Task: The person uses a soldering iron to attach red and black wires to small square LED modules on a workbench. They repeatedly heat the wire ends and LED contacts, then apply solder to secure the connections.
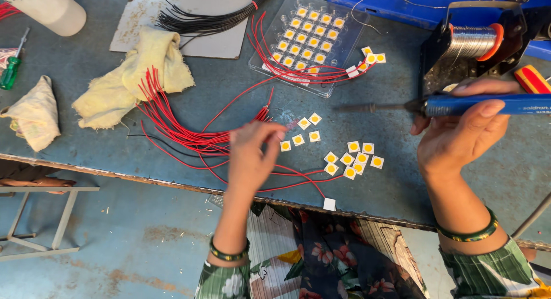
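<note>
The bench (103,155) is being lit evenly by soft, bright daylight, with only faint shadows being cast. Mild glare is being thrown off the clear plastic tray (338,81). The left hand (252,155) is being slightly blurred; edges are being mildly distorted.

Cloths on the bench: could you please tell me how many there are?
2. A yellow cloth lies by the red wires; a paler cloth sits near the bench's left edge. Others may lie out of frame.

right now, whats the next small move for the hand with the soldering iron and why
Probably bring the soldering iron in the right hand left toward the left hand, which pinches a red wire by the small square chips; the tip hangs apart from them.
</note>
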